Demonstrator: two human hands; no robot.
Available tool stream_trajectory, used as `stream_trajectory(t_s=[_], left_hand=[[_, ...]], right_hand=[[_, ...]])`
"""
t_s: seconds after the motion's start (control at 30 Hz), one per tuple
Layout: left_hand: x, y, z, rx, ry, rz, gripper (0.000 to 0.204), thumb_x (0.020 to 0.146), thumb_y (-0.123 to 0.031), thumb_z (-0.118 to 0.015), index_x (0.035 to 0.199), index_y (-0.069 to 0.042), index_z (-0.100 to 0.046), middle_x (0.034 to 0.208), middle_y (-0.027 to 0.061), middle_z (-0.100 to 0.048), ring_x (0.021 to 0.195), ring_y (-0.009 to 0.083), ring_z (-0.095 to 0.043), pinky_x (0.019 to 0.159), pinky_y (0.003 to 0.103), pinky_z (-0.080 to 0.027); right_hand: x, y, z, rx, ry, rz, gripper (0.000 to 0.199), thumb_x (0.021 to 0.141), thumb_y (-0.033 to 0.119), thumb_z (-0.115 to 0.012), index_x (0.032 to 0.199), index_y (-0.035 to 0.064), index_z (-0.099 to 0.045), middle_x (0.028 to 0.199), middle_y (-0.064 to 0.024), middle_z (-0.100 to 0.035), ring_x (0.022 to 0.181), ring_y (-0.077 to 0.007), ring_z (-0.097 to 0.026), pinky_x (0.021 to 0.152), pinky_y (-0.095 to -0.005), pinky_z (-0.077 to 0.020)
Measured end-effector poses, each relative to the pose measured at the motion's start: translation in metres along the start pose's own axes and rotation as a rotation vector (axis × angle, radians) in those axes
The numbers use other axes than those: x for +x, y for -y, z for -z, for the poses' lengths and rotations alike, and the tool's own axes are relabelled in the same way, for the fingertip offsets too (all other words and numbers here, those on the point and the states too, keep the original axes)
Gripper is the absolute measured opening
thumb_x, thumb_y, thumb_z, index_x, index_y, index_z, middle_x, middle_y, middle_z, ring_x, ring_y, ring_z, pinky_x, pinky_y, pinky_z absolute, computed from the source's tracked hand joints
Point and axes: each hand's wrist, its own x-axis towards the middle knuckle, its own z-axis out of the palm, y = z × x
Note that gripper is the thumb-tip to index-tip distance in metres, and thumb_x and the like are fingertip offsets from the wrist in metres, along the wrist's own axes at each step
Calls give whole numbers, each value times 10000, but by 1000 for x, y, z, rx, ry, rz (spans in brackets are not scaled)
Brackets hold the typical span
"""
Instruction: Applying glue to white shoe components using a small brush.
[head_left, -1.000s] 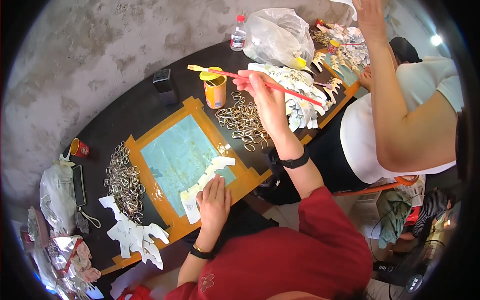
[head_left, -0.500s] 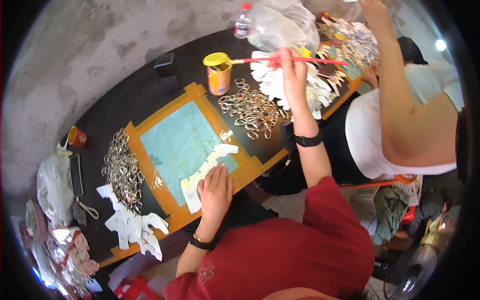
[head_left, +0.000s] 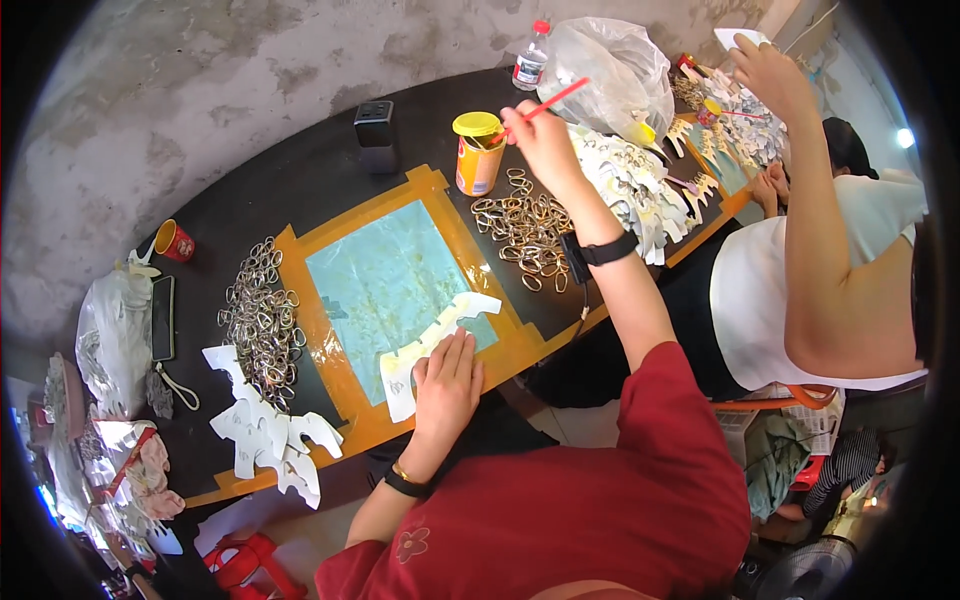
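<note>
My left hand (head_left: 448,388) lies flat, fingers stretched out, across the lower edge of a white curved cut-out piece (head_left: 402,372) with notches along one side. That piece rests on a pale blue-green sheet (head_left: 385,255) taped to the table. In my right hand (head_left: 545,150) is a thin brush (head_left: 563,97) with a red handle. It slants down to the mouth of an orange can (head_left: 477,172), under a tilted yellow lid (head_left: 477,124); its bristle end is hidden there. A heap of metal rings (head_left: 523,228) lies below my right wrist.
More metal rings (head_left: 262,325) and white cut-outs (head_left: 265,435) lie left of the sheet. A pile of glued-looking white pieces (head_left: 632,190), a plastic bag (head_left: 610,75) and a bottle (head_left: 531,58) stand right. A black box (head_left: 376,138) is behind. A co-worker (head_left: 800,270) sits at right.
The brush has swung from nearly level above the can to a steep slant, its tip lowered to the can's mouth. My left hand stays on the white piece. The whole view has shifted slightly.
</note>
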Motion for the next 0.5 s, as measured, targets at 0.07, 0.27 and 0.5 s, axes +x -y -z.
stream_trajectory(t_s=[0.07, 0.27, 0.5], left_hand=[[-1, 1, -1, -33, -9, 21, 374, 844, -138, -679, 1193, -13, -630, 1273, 109, -616, 1158, 222, -562, 933, 384, -390], [1, 2, 0, -37, -1, 9, 382, 839, -136, -680, 1194, -6, -627, 1272, 108, -616, 1159, 226, -559, 929, 384, -393], [2, 2, 0, -28, 2, 13, 382, 841, -138, -679, 1194, -2, -627, 1272, 109, -617, 1158, 229, -559, 925, 386, -395]], right_hand=[[-1, 3, -6, 48, 60, -43, 258, 981, 241, -569, 886, 7, -621, 680, -67, -656, 602, -136, -615, 586, -273, -471], [-7, 26, 44, 130, -106, -89, 295, 988, 256, -560, 877, -5, -637, 658, -56, -647, 576, -91, -582, 565, -258, -459], [-22, 32, 62, 168, -90, -32, 321, 1003, 261, -539, 857, -13, -622, 665, -44, -626, 619, -74, -553, 604, -236, -449]])
